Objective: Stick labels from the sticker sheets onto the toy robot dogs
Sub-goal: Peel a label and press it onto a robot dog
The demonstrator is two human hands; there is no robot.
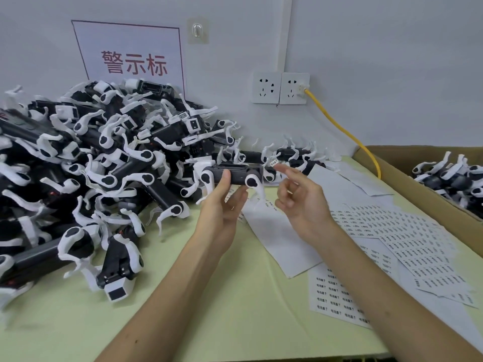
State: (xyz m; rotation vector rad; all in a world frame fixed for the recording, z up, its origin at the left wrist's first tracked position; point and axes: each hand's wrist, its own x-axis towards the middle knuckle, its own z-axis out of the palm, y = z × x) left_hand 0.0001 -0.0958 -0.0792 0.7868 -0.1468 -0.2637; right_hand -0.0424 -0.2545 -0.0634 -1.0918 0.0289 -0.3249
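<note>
Aloft, toy dog (left hand).

You hold one toy robot dog; the pile at left has too many to count. On your tabletop lie at least four overlapping sticker sheets. At far right you have one cardboard box and two wall sockets.
</note>
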